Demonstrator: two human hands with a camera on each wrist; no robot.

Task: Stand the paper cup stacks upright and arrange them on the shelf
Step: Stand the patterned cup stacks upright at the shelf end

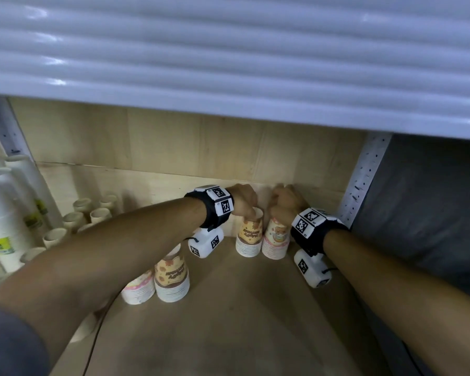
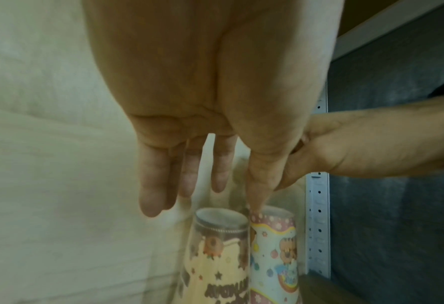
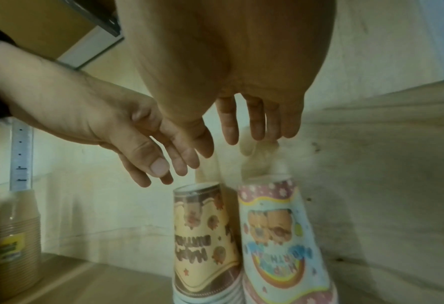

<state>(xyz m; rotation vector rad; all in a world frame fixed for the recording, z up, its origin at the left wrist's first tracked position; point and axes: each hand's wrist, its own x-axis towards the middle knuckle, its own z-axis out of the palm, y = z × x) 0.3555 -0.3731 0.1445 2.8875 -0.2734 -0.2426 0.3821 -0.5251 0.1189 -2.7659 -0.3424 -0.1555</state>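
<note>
Two upside-down party cup stacks stand side by side at the back right of the shelf (image 1: 242, 316): a brown-and-yellow stack (image 1: 249, 237) (image 2: 215, 257) (image 3: 205, 232) and a pink-and-blue stack (image 1: 276, 238) (image 2: 274, 253) (image 3: 275, 236). My left hand (image 1: 244, 203) (image 2: 202, 197) hovers over the brown one with fingers straight; its thumb tip reaches the pink stack's top. My right hand (image 1: 285, 202) (image 3: 231, 142) hangs over the pink stack, fingers straight, holding nothing. Two more party stacks (image 1: 172, 278) (image 1: 139, 289) stand near the front left.
Plain beige cup stacks (image 1: 73, 221) and tall white sleeves of cups with green labels (image 1: 3, 232) fill the shelf's left side. A perforated metal post (image 1: 364, 180) bounds the right side. The white upper shelf (image 1: 228, 63) overhangs closely. A wooden back board lies behind the stacks.
</note>
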